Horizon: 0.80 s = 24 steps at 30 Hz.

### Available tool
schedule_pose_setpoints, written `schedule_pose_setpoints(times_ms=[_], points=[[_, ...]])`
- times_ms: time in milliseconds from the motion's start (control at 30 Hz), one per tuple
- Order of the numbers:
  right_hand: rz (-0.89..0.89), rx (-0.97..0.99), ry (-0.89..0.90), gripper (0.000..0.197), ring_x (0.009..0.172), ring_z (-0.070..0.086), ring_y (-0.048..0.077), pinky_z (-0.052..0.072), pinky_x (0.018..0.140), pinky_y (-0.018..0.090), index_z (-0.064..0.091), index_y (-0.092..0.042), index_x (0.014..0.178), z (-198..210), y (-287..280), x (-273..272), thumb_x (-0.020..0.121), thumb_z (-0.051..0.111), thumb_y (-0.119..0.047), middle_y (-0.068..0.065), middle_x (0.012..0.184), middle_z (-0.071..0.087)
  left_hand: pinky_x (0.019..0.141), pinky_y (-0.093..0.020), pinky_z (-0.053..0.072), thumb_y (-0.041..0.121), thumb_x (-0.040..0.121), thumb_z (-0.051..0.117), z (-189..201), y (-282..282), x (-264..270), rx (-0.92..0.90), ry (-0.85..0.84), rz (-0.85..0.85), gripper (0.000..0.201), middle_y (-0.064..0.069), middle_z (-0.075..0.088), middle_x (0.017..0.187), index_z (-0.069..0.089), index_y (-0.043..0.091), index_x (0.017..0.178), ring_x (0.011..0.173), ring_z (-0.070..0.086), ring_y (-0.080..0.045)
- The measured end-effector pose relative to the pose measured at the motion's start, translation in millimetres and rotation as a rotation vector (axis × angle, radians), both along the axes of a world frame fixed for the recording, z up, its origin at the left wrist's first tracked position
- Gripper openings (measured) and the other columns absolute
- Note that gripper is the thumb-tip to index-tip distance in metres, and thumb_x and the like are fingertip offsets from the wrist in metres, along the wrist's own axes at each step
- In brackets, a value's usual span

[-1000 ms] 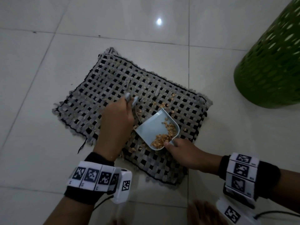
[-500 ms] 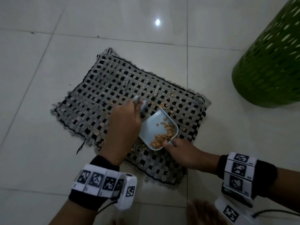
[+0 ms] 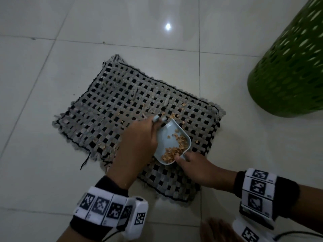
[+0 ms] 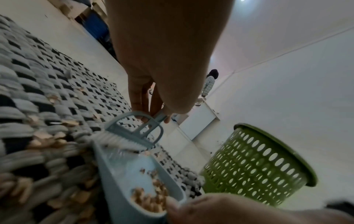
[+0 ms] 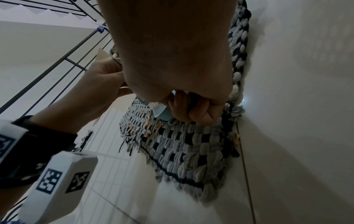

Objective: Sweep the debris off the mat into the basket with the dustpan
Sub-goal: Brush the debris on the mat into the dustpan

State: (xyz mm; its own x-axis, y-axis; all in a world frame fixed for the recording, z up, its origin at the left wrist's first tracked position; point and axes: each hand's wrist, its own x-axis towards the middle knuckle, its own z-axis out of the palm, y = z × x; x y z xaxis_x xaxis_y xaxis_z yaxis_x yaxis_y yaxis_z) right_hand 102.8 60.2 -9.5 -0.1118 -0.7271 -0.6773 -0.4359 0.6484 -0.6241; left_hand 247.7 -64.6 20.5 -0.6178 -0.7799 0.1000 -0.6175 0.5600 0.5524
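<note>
Left hand [image 3: 138, 145] gripped plastic brush [image 4: 134, 133], bristles at dustpan [image 3: 170, 142] lip; right hand [image 3: 197, 169] curled round dustpan handle, near woven mat's [image 3: 122, 102] right edge.

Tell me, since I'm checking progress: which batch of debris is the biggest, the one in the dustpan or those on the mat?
The heap in the dustpan, by the right hand; the mat holds only scattered flakes.
</note>
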Motion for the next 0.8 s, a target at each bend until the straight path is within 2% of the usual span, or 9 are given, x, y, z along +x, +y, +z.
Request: schedule_pose_setpoints(times_ms=[133,200,267,300,333,400,533,633,800], points=[[-0.037,-0.085,-0.039,0.042,0.092,0.062,0.023,0.051,0.083,0.035,0.058,-0.005,0.116,2.4,13.2,2.6,0.102,0.036,-0.038,0.013,0.106,0.066,0.041,-0.017,0.030,0.025,0.103,0.050,13.4,-12.5,-0.5,0.092,0.021,-0.021,0.025,0.005,0.058,0.062,0.072,0.015,0.108,0.046,0.045,-0.004],[-0.102,-0.090,-0.041,0.041,0.081,0.061,0.023,0.051,0.076,0.035,0.057,-0.003,0.102,3.5,22.7,3.5,0.102,0.037,-0.039,0.012,0.092,0.064,0.044,-0.012,0.037,0.023,0.103,0.053,23.9,-24.4,-8.4,0.064,0.087,-0.020,0.023,0.003,0.065,0.070,0.072,0.017,0.112,0.050,0.050,-0.003],[-0.177,-0.072,-0.021,0.038,0.063,0.050,0.014,0.042,0.061,0.028,0.049,-0.008,0.082,5.6,32.0,4.8,0.102,0.038,-0.038,0.004,0.073,0.054,0.059,-0.007,0.042,0.016,0.100,0.058,27.2,-36.2,-24.2,0.005,0.142,-0.056,0.020,0.001,0.071,0.085,0.073,0.016,0.113,0.063,0.058,-0.002],[-0.217,-0.069,-0.003,0.036,0.061,0.047,0.011,0.038,0.058,0.026,0.046,-0.012,0.077,5.3,36.7,4.0,0.101,0.039,-0.038,-0.001,0.070,0.050,0.070,-0.010,0.046,0.012,0.098,0.060,25.3,-42.1,-36.2,-0.019,0.160,-0.094,0.020,-0.001,0.073,0.094,0.074,0.014,0.111,0.074,0.064,-0.007],[-0.244,-0.067,0.009,0.036,0.060,0.045,0.009,0.036,0.056,0.024,0.044,-0.014,0.075,4.8,40.6,3.8,0.101,0.039,-0.038,-0.003,0.069,0.049,0.079,-0.022,0.053,0.009,0.096,0.062,22.2,-47.9,-46.9,-0.035,0.166,-0.131,0.019,-0.003,0.074,0.101,0.075,0.013,0.109,0.085,0.068,-0.014],[-0.268,-0.054,0.025,0.037,0.060,0.045,0.008,0.035,0.055,0.023,0.043,-0.014,0.074,1.7,47.9,1.6,0.100,0.040,-0.040,-0.002,0.069,0.050,0.088,-0.034,0.055,0.005,0.092,0.064,16.2,-56.8,-68.5,-0.044,0.161,-0.194,0.019,-0.007,0.076,0.105,0.077,0.012,0.104,0.094,0.070,-0.021],[-0.266,-0.017,0.011,0.038,0.061,0.047,0.010,0.037,0.057,0.024,0.043,-0.013,0.075,-1.3,54.7,-1.2,0.100,0.041,-0.041,0.000,0.070,0.051,0.084,-0.031,0.054,-0.006,0.085,0.063,14.7,-64.9,-89.7,-0.027,0.040,-0.300,0.029,-0.009,0.076,0.099,0.078,0.015,0.099,0.091,0.070,-0.023],[-0.258,-0.018,-0.006,0.037,0.061,0.046,0.010,0.036,0.059,0.025,0.040,-0.014,0.074,1.5,53.3,-2.8,0.101,0.040,-0.040,-0.002,0.068,0.049,0.077,-0.022,0.048,-0.009,0.087,0.060,19.0,-70.7,-79.3,0.066,-0.075,-0.356,0.030,-0.004,0.075,0.099,0.079,0.013,0.096,0.091,0.068,-0.019],[-0.248,-0.005,-0.015,0.037,0.067,0.051,0.011,0.039,0.063,0.025,0.047,-0.011,0.079,0.5,52.7,-3.3,0.100,0.040,-0.041,0.000,0.075,0.055,0.079,-0.030,0.054,-0.003,0.091,0.060,22.4,-75.0,-70.9,0.004,0.100,-0.286,0.025,-0.001,0.075,0.094,0.077,0.014,0.095,0.083,0.066,-0.013]])
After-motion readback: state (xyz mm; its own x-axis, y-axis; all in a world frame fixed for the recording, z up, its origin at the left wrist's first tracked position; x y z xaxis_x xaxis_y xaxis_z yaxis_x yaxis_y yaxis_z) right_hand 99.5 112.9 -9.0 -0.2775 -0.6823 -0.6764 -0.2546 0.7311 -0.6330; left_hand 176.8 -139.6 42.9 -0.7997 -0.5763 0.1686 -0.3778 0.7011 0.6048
